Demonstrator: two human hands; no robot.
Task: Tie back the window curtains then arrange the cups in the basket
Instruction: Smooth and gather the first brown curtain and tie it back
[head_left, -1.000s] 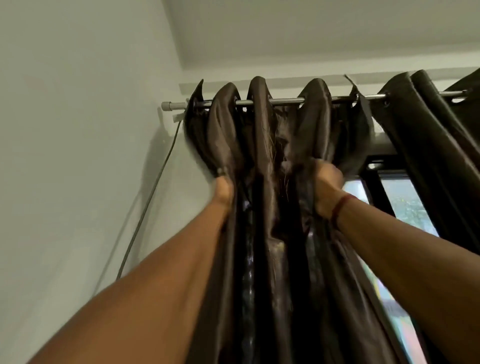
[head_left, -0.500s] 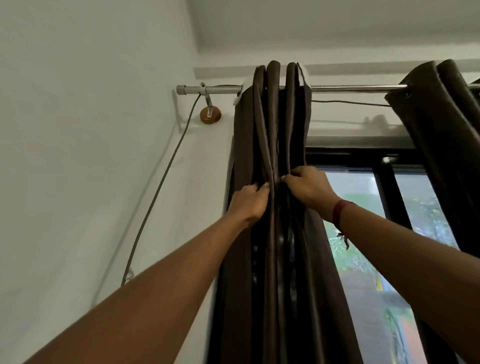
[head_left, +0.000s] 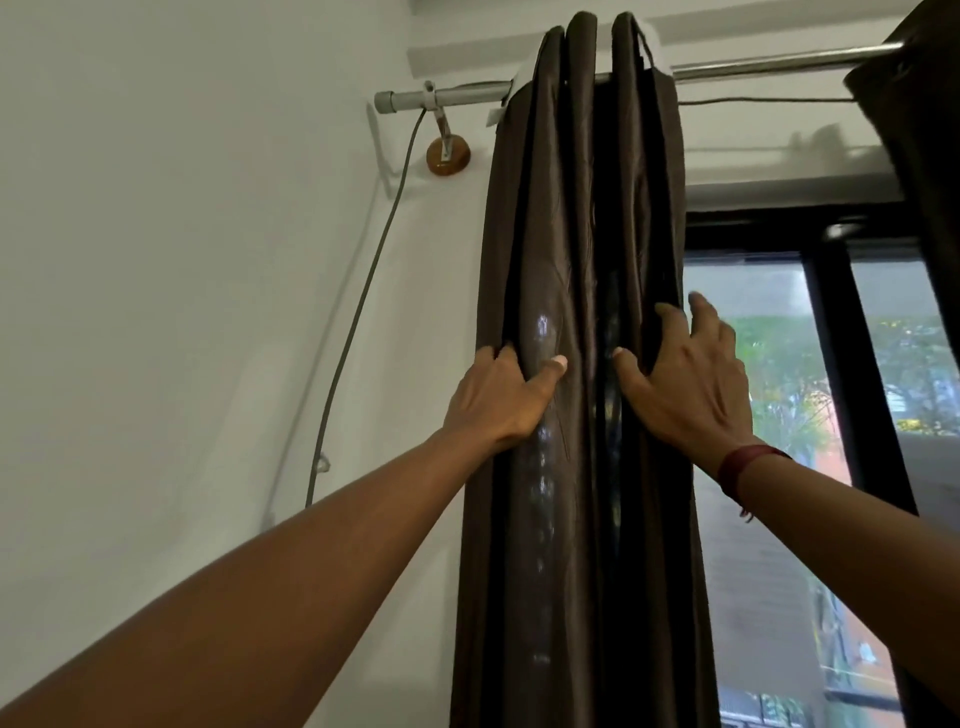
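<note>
1. Hanging from rod (head_left: 753, 65), bunched tight between the hands: curtain (head_left: 550, 208).
2. Gripping a left fold with left hand (head_left: 498, 400), thumb in front.
3. Pressing the right edge with right hand (head_left: 685, 384), fingers spread, nothing clasped.

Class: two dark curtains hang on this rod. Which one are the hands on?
The gathered curtain near the left end of the rod: left hand and right hand are on its folds. The other curtain hangs untouched at far right.
</note>
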